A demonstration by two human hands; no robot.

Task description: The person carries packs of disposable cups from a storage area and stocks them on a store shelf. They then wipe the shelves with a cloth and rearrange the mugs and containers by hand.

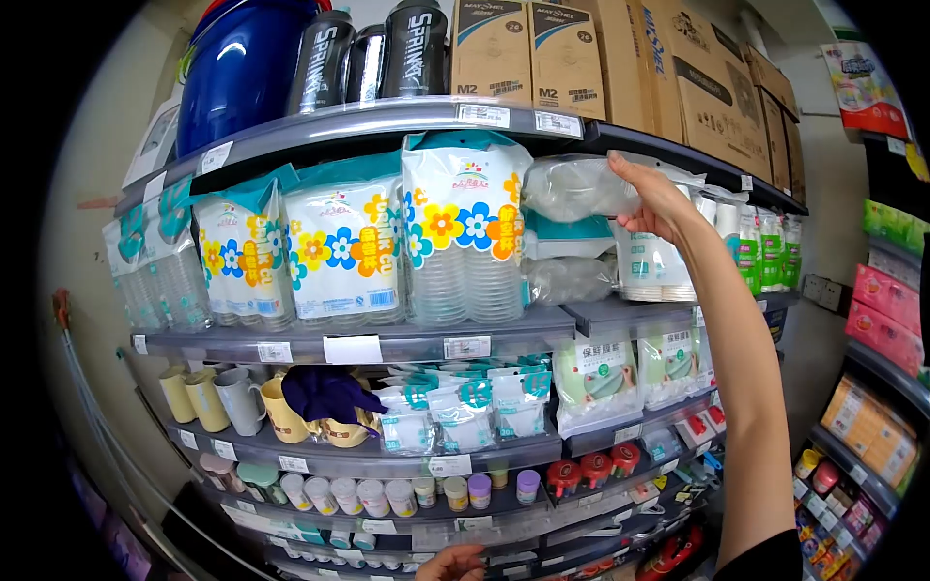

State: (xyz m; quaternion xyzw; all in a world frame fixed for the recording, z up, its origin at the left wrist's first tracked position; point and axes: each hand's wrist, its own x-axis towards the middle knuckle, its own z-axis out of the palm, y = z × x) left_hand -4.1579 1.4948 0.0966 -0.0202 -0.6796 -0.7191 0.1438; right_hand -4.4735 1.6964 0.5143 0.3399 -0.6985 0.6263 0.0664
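Shelves [412, 346]: several tiers, packed goods on each.
Blue bucket [232, 77]: top tier, upright; contents not visible.
Cartons [489, 58]: beside dark bottles [415, 48]; flaps closed, contents unseen.
Flower-print packs [465, 232]: stacked clear cups inside, standing in a row.
Clear pack [573, 189]: on its side, right of the nearest flower-print pack, above a teal-topped pack [567, 235]; rounded clear items inside, kind uncertain.
Right hand [659, 198]: fingers partly closed on the clear pack's near end, thumb above. Step, judged: gripping or handling this pack; moving it would call for a light, secure hold and clearance from its neighbours.
Left hand [453, 564]: low, partly cut off; opening and any hold cannot be told.
Mugs [237, 399]: lower tier, some under purple cloth [325, 399].
Small tubs [373, 497]: lidded, contents hidden.
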